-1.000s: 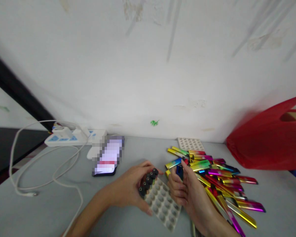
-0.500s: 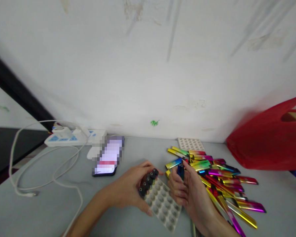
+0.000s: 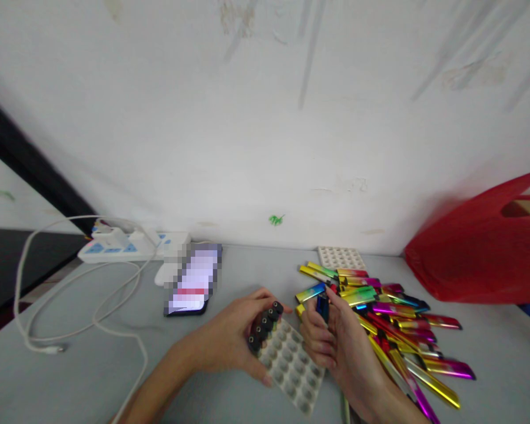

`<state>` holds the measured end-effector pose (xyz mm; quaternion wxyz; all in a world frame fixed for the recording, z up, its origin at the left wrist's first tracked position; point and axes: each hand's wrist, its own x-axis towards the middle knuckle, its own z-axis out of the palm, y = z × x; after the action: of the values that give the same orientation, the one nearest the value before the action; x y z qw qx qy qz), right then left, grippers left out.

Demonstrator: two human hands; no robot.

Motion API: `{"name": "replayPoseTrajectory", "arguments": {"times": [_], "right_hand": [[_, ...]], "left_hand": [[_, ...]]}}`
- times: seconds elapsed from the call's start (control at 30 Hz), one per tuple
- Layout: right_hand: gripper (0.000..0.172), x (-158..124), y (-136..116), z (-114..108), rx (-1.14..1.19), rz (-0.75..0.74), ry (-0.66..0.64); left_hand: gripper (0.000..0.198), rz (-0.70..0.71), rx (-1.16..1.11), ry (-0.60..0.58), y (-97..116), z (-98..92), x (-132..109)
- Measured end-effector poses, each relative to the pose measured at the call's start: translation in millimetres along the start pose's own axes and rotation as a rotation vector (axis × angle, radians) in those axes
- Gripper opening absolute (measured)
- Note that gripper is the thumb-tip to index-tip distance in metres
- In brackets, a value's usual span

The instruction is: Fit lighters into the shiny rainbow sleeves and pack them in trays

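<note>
A: How many of each?

B: One near tray (image 3: 291, 368) at the centre of the near side, one far tray (image 3: 341, 258) by the wall (image 3: 247, 147). Five black pegs (image 3: 264, 321), by my count, stand along the near tray's left end. The shiny tubes (image 3: 393, 308) on the right of the bench (image 3: 229, 403) overlap too much for an exact count — well over a dozen. One phone (image 3: 194, 280) on the left, one red bag (image 3: 477, 253) at far right.

A: And the hands?

B: The left hand (image 3: 229, 335) has its grip curled round the near tray's left end, beside the pegs. The right hand (image 3: 338, 341) keeps a narrow grip — one dark blue piece (image 3: 322, 307) between thumb and curled fingers, left of most tubes.

A: Materials, shapes?

B: Both trays are off-white, with rows of round hollows. The pegs are short cylinders with ringed tops. The tubes are slim, glossy, metallic: gold, magenta, green, red.
</note>
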<state>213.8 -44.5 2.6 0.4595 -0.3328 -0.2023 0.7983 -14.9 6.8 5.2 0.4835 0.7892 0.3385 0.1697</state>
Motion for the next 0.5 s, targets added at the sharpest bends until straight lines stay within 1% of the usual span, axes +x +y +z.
{"name": "replayPoseTrajectory", "arguments": {"times": [0.23, 0.5], "right_hand": [[0.064, -0.7, -0.8, 2.3, -0.026, 0.011, 0.017], [0.063, -3.2, -0.4, 2.8, -0.052, 0.032, 0.039]], "left_hand": [[0.085, -0.004, -0.002, 0.011, 0.5, 0.7, -0.9], [0.087, 0.016, 0.012, 0.008, -0.2, -0.1, -1.1]]}}
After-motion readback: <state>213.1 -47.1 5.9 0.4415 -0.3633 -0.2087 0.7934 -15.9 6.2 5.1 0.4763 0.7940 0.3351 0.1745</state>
